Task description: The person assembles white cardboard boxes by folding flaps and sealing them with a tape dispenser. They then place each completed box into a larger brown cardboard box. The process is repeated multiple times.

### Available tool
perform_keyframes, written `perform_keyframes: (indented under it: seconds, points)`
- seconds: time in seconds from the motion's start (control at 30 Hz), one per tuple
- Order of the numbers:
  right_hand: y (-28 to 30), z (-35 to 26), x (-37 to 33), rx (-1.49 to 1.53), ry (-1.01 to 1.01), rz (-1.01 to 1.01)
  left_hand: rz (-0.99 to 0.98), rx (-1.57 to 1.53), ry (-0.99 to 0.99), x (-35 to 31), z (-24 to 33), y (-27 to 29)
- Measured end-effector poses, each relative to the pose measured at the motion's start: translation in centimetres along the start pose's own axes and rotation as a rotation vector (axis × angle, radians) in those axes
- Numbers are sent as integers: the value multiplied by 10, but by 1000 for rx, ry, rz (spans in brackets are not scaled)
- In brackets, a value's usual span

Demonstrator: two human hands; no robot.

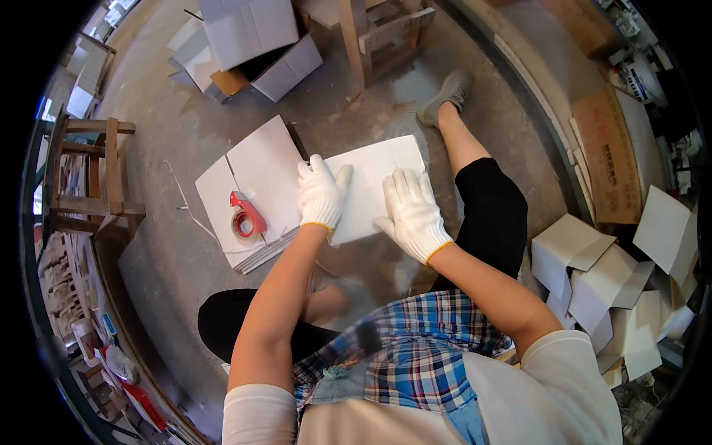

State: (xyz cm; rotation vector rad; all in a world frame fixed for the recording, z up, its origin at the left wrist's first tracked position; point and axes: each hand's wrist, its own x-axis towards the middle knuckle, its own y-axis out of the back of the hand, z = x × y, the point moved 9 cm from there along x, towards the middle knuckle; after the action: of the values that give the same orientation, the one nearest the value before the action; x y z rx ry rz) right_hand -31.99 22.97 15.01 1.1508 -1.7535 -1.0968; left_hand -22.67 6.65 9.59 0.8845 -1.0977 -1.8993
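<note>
A flat white cardboard carton (380, 159) lies in front of me, between my two gloved hands. My left hand (323, 194), in a white knit glove, is closed at its left edge, the thumb over the board and the other fingers bent beside it. Flat on the right part of the carton rests my right hand (412, 209), gloved too, its fingers stretched out. To the left is a stack of flattened white cartons (265, 159). On that stack sits a red tape dispenser (248, 216) with a roll of tape in it.
Opened white boxes (252, 37) stand at the far left, near a wooden stand (356, 44). A wooden stool (100, 170) is on the left. Several folded white boxes (593, 278) pile up at the right, below a brown carton (607, 159). A pale strap (182, 194) trails on the floor.
</note>
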Motion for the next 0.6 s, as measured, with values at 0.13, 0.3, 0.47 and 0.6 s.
perform_keyframes:
  seconds: [0.13,0.3,0.47,0.6]
  points:
    - [0,-2,2,-53,11,-33,26,-230,-111,14,-28,13]
    - [-6,-8,3,-76,22,-18,348,-146,348,36,-192,45]
    - [-5,-14,7,-77,18,-36,274,-10,545,19,-311,-11]
    - [-1,-11,6,-93,24,-19,142,158,562,18,-307,-37]
